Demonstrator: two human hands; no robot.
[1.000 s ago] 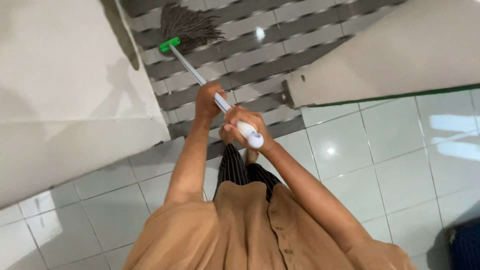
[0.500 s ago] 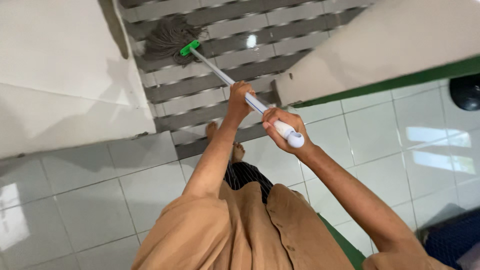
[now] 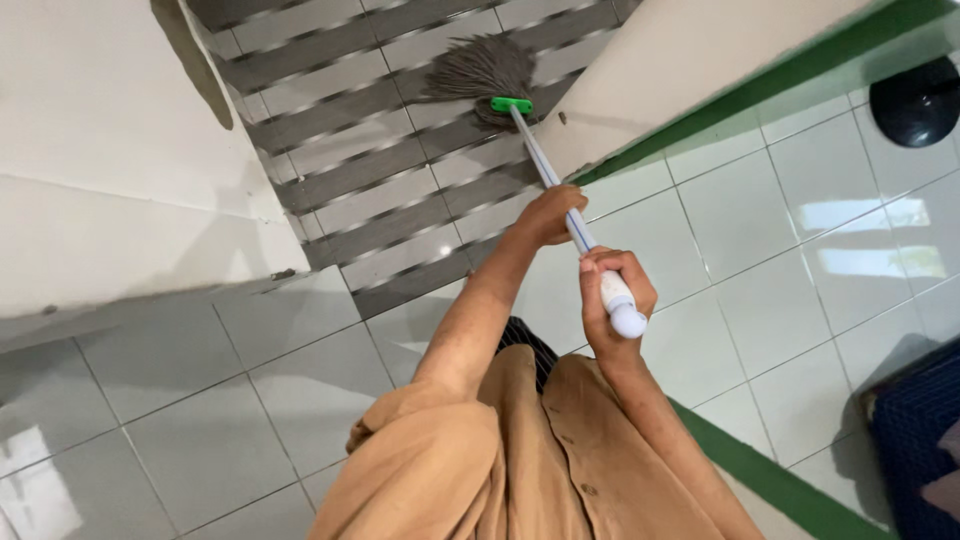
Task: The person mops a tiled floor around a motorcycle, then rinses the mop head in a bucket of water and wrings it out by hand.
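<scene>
I hold a mop with a white and blue handle [image 3: 548, 172]. My left hand [image 3: 549, 214] grips the handle partway down. Nearer me, my right hand [image 3: 612, 296] closes on the white top end of the handle. A green clamp [image 3: 511, 105] joins the handle to the grey string mop head [image 3: 479, 70], which lies spread on the grey and white striped floor tiles [image 3: 340, 160] close to the right wall's corner. My tan shirt fills the bottom of the view.
A white wall [image 3: 110, 170] stands at the left and another white wall [image 3: 700, 50] at the right. Glossy pale tiles [image 3: 760, 260] with a green stripe [image 3: 780, 485] surround me. A black round object [image 3: 915, 100] sits top right, a dark blue mat [image 3: 915, 440] at bottom right.
The mop head has swept from the left side of the striped tiles across to the right, near the wall corner. Both hands moved right with the handle, and the view turned.
</scene>
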